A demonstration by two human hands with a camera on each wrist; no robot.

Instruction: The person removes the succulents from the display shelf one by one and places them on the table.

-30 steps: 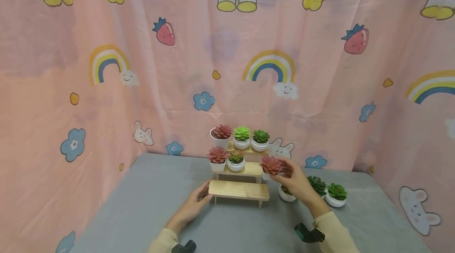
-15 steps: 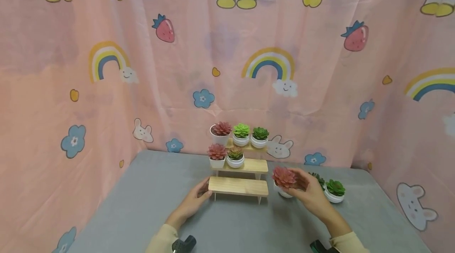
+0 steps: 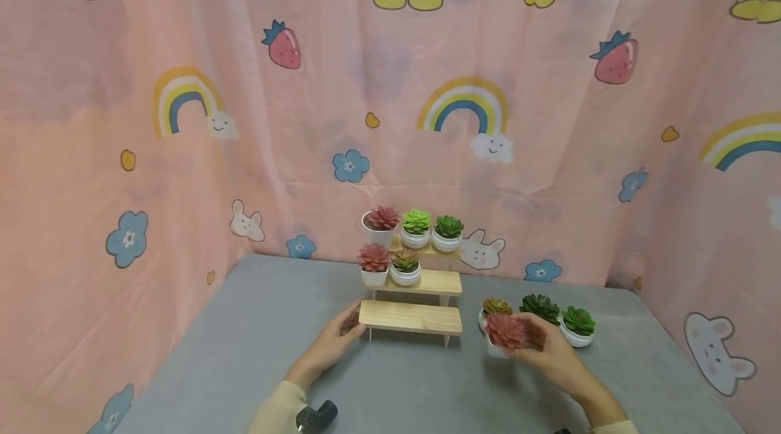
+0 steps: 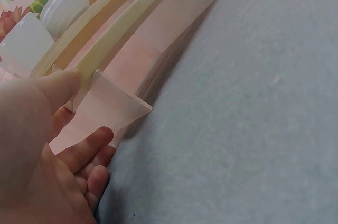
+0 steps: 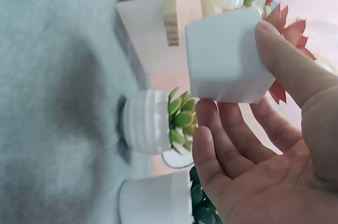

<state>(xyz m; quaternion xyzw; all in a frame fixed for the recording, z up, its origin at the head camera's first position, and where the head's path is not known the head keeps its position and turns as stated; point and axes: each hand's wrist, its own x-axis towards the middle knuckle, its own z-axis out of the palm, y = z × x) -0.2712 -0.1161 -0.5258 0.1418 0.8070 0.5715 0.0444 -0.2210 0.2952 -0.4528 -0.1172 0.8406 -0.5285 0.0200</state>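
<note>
My right hand holds a potted red succulent by its white, square-sided pot, thumb on one side and fingers on the other. In the right wrist view the pot is raised above the table. My left hand grips the left end of the lowest step of a three-step wooden display stand, its thumb against the plank's end. On the middle step sit a red succulent and a reddish-green one, both toward the left. The top step bears a red, a light green and a dark green succulent.
Right of the stand, on the grey table, are a yellowish-brown succulent, a dark green one and a bright green one in white pots. A pink patterned curtain hangs behind and at both sides.
My right hand has carried the red succulent away from beside the middle step, rightward and toward me, uncovering the yellowish-brown succulent behind it. My left hand stays at the stand.
</note>
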